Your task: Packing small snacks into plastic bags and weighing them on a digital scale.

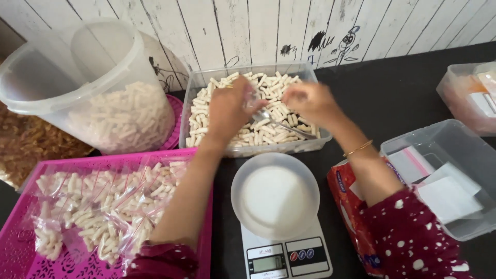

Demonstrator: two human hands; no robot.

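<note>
Hands [227,111] above clear snack tub [199,82]

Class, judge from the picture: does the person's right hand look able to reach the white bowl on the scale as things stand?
Probably yes. The right hand is over the clear tub of white sticks, just behind the white bowl, and nothing lies between them; the bowl's top is open.

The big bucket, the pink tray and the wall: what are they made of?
The big bucket looks like cloudy, see-through plastic: the pale sticks inside show through its wall. The pink tray seems to be hard plastic, bright and smooth, with a cut-out pattern along its bottom edge. The wall looks like wooden planks painted white, going by the grooves and worn streaks; it could be printed panelling.
</note>
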